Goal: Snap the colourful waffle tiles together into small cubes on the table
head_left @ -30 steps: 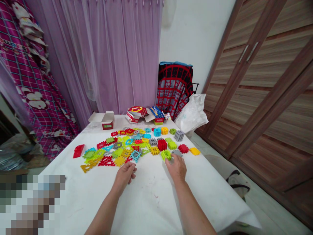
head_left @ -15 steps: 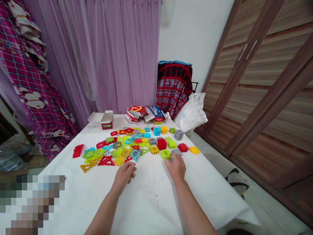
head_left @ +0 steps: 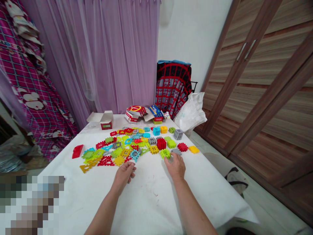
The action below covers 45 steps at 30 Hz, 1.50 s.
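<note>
My right hand (head_left: 176, 165) is at a small stack of light green notched plastic tiles (head_left: 165, 154) on the white table. Its thumb and index finger pinch the stack's near right corner. A grey tile (head_left: 176, 151) lies just behind those fingers, partly covered. My left hand (head_left: 124, 173) hovers low over the cloth, fingers loosely curled together, with nothing visible in them. Beyond it lie a blue square frame tile (head_left: 135, 155) and a yellow tile (head_left: 119, 160). Behind the green stack are a red tile stack (head_left: 161, 144) and yellow tiles (head_left: 154, 149).
Mixed tiles spread across the table's left and middle, with a red piece (head_left: 77, 151) at the left. Blue (head_left: 156, 131), orange (head_left: 163, 130) and grey (head_left: 178, 134) stacks stand farther back. Open boxes (head_left: 106, 125) line the far edge. A white bag (head_left: 192, 111) sits beyond the right corner.
The view has shifted very slightly. Both hands and the tiles keep practically the same positions.
</note>
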Tool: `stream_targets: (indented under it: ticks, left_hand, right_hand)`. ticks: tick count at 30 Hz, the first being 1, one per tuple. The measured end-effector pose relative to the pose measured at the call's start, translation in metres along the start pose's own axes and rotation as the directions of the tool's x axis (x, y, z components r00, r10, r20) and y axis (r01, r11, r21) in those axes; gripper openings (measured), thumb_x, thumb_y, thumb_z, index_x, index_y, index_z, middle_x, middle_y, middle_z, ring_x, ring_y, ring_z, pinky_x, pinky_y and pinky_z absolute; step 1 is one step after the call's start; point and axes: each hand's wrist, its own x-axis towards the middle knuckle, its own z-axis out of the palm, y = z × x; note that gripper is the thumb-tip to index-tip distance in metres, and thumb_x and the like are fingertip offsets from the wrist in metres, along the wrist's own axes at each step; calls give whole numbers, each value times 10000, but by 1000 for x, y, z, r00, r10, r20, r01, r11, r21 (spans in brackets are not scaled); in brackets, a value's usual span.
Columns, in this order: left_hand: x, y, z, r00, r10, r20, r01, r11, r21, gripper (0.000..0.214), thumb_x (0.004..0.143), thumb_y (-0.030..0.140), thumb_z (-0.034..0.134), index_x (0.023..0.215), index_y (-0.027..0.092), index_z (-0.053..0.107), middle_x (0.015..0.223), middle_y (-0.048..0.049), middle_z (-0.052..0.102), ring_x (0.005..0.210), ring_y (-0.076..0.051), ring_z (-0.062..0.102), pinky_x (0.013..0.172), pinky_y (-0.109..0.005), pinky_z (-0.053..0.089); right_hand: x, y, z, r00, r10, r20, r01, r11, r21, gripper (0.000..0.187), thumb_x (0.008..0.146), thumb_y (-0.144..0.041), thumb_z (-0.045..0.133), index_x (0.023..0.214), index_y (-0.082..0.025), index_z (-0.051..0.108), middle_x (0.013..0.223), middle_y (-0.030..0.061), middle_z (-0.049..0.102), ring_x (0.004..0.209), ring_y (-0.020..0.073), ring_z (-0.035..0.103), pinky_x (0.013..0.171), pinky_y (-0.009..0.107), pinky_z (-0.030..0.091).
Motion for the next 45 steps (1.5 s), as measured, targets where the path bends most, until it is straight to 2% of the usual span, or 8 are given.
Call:
stream_targets:
  ticks: [6, 13, 21, 30, 35, 39, 41, 45]
  left_hand:
    - [-1, 3, 0, 1000, 1, 5, -1, 1000, -14, 392, 609, 500, 647, 811, 171, 578, 696, 10, 609, 425, -65, 510, 304, -159, 280]
    - [-2, 3, -2, 1000, 2, 12, -2, 999, -53, 391, 643, 505, 644, 832, 168, 580, 721, 14, 608, 421, -48, 502, 307, -148, 276]
    - [-2, 3, -7, 999, -28, 17, 30, 987, -159, 439, 637, 534, 684, 853, 164, 589, 720, 18, 614, 422, -43, 503, 315, -149, 282]
    - [2, 10, -15, 995, -99, 20, 100, 966, -239, 470, 609, 551, 727, 861, 172, 610, 748, 12, 629, 447, -40, 518, 335, -143, 247]
    - [28, 23, -27, 994, 91, -51, -90, 996, 25, 419, 683, 581, 629, 780, 174, 614, 727, -17, 659, 508, -93, 567, 408, -184, 384]
    - [61, 36, -33, 944, 320, -85, -256, 868, 426, 311, 791, 448, 539, 892, 183, 668, 803, -53, 717, 695, -166, 651, 621, -264, 509]
    - [75, 42, -33, 935, 350, -65, -269, 814, 515, 242, 779, 352, 567, 918, 205, 699, 932, -60, 732, 867, -199, 662, 778, -297, 503]
    - [92, 52, -26, 934, 357, 29, -274, 658, 701, 196, 747, 265, 604, 874, 227, 748, 1004, -82, 735, 1013, -258, 629, 945, -353, 414]
  right_hand:
    - [2, -12, -4, 989, -122, -81, 132, 982, 131, 194, 813, -285, 535, 951, -174, 614, 993, 96, 647, 943, 225, 550, 827, 341, 415]
    - [3, -74, -1, 946, -321, 43, 294, 907, 302, 197, 825, -180, 508, 971, -182, 640, 1038, 77, 635, 980, 206, 530, 885, 334, 385]
    - [14, -128, 39, 925, -354, 139, 265, 862, 432, 211, 820, -155, 507, 962, -197, 658, 1006, 66, 650, 972, 209, 538, 888, 332, 395]
    - [6, -143, 77, 897, -379, 226, 251, 859, 447, 213, 834, -209, 533, 999, -204, 667, 1068, 75, 673, 979, 211, 578, 888, 342, 428]
    - [5, -145, 68, 840, -495, 224, 302, 768, 565, 208, 858, -209, 504, 990, -198, 664, 1028, 69, 689, 973, 204, 595, 886, 330, 447]
    - [5, -148, 58, 790, -573, 219, 299, 671, 679, 230, 892, -213, 456, 969, -225, 672, 916, 39, 709, 856, 170, 627, 795, 282, 475]
    - [5, -148, 57, 814, -543, 207, 261, 660, 704, 245, 896, -220, 439, 938, -228, 681, 877, 36, 712, 820, 167, 633, 771, 276, 479]
    - [6, -144, 63, 940, -283, 189, 69, 703, 708, 265, 883, -226, 416, 885, -214, 681, 863, 48, 714, 830, 171, 640, 794, 278, 480]
